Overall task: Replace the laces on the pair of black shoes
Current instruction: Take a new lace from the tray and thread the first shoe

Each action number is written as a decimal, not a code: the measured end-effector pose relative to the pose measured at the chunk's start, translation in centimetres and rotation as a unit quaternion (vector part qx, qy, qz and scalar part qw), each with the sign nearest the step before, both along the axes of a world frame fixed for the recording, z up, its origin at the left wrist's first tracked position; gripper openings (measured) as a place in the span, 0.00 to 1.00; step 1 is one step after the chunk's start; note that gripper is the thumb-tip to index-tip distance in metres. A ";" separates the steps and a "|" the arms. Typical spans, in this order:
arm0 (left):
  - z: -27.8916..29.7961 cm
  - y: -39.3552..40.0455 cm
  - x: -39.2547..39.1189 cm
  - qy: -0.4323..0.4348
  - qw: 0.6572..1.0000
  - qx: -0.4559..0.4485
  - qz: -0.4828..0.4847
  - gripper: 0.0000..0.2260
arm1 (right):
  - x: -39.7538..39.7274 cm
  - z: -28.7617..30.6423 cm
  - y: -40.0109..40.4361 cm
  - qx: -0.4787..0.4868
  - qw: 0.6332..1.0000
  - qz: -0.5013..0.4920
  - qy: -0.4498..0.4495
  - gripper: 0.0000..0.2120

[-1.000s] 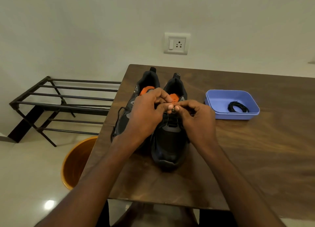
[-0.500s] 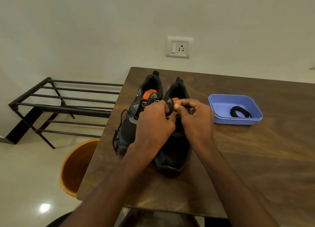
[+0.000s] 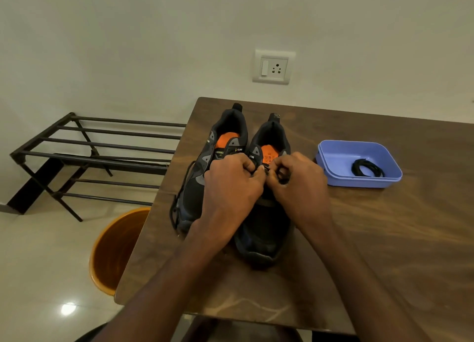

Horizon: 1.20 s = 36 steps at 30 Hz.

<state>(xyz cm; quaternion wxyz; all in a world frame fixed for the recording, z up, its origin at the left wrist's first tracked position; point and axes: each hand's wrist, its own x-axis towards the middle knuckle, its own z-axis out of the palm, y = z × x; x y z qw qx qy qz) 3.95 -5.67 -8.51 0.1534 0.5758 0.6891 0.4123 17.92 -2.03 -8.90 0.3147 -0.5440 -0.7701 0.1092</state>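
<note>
Two black shoes sit side by side on the brown table (image 3: 384,239), toes pointing at the person. Both hands are bunched over the right shoe (image 3: 266,234), up near its tongue. The left hand (image 3: 230,185) has its fingers curled tight and seems to pinch the lace (image 3: 265,168) at the top holes. The right hand (image 3: 300,182) is curled too, and a bit of dark lace shows looped by its fingers. How much lace each hand has, I cannot tell, because the fingers hide it.

A second ago the hands were held a little higher and the fingertips met in the air. Now they have come down low onto the shoe. I think this means the lace is being worked at the top holes, but pulling out or pushing in, I cannot say.

The left shoe (image 3: 202,177) has a loose lace (image 3: 179,200) hanging down its side by the table edge. One more black lace (image 3: 366,168) lies coiled in the blue tub (image 3: 333,159) at the right. So the job looks far from done.
</note>
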 end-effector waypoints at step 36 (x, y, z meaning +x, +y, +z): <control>-0.2 1.1 -2.8 0.072 0.988 0.115 -0.067 0.08 | 1.0 -1.5 0.8 0.005 0.996 0.068 0.053 0.30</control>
